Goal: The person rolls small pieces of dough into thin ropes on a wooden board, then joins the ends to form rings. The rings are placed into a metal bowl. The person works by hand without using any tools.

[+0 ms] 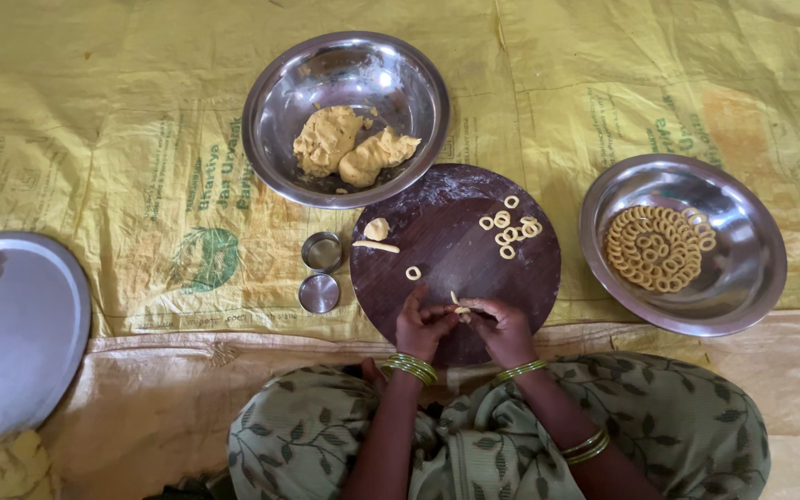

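Note:
My left hand (pixel 421 326) and my right hand (pixel 500 328) meet over the near edge of a round dark wooden board (pixel 456 255), pinching a thin strip of yellow dough (pixel 460 309) between their fingertips. Several small dough rings (pixel 509 225) lie on the board's far right. One single ring (pixel 413 273) lies near its middle. A small dough lump (pixel 377 229) and a rolled dough stick (pixel 377 246) rest at the board's left edge.
A steel bowl (pixel 344 116) with two dough masses sits behind the board. Another steel bowl (pixel 682 243) on the right holds several rings. A small steel cup (pixel 322 251) and lid (pixel 318 293) stand left of the board. A flat steel plate (pixel 16 333) lies far left.

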